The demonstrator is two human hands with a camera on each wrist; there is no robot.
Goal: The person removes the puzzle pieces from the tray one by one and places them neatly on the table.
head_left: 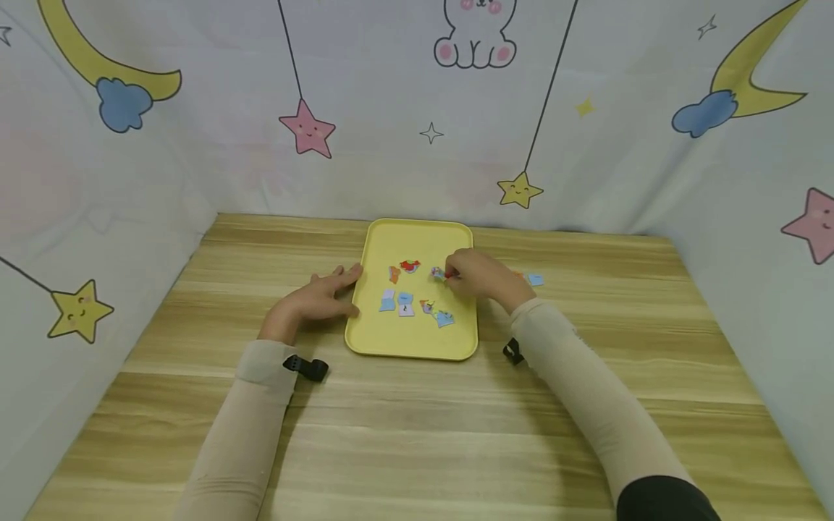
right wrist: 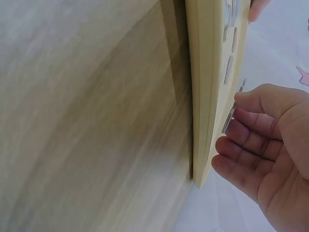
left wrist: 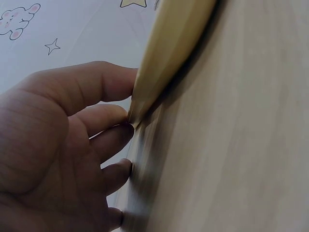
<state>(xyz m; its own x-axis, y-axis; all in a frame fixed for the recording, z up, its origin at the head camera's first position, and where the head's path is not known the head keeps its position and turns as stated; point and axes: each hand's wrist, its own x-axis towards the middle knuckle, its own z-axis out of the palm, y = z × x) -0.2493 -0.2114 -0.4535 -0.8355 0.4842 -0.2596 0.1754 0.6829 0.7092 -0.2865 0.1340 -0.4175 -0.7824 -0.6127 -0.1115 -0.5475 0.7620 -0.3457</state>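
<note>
A yellow tray (head_left: 410,347) lies on the table with several small printed pieces on it. My left hand (head_left: 319,298) rests at the tray's left edge, fingers loosely spread; in the left wrist view the fingertips of that hand (left wrist: 63,125) touch the tray's rim (left wrist: 169,53). Over the tray's right side my right hand (head_left: 485,275) pinches a small flat piece (head_left: 437,273). The right wrist view shows this hand (right wrist: 275,140) with the thin piece (right wrist: 227,123) between thumb and fingers, beside the tray's rim (right wrist: 203,96).
Just right of the tray, past my right hand, a light blue piece (head_left: 536,279) and an orange piece (head_left: 519,274) lie on the wooden table (head_left: 404,434). A printed cloth (head_left: 391,174) with stars and moons hangs behind and at both sides.
</note>
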